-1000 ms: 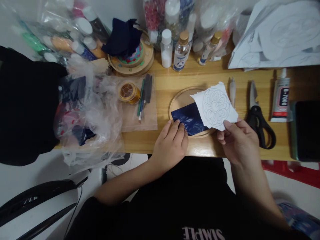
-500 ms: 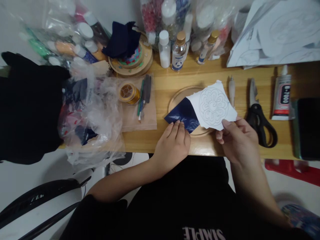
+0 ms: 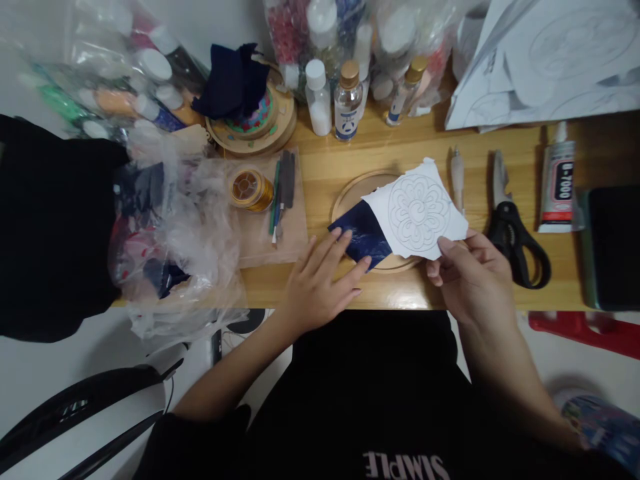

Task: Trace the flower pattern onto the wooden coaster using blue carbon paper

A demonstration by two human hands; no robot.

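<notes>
Between the thumb and fingers of my right hand (image 3: 473,277) is the lower right edge of a white paper with a flower drawing (image 3: 419,212). This paper partly covers a dark blue sheet (image 3: 364,230), which has a slight shine. My left hand (image 3: 323,283) is open, its fingers spread, with fingertips on the blue sheet's left and lower edges. Both sheets lie over a round wooden disc (image 3: 345,198), whose rim shows around them. Behind the paper's right side lies a white-handled stylus (image 3: 457,175).
Scissors (image 3: 515,233), a glue tube (image 3: 557,187) and a phone (image 3: 613,247) lie on the right. Small bottles (image 3: 349,107) stand at the back. Leftward are a spool of gold thread (image 3: 251,189), brushes (image 3: 281,207) and a crumpled plastic bag (image 3: 210,233). Drawing sheets (image 3: 555,73) fill the back right.
My left hand has shifted left and its fingers have spread apart on the blue sheet. My right hand still holds the paper. The whole view has moved slightly.
</notes>
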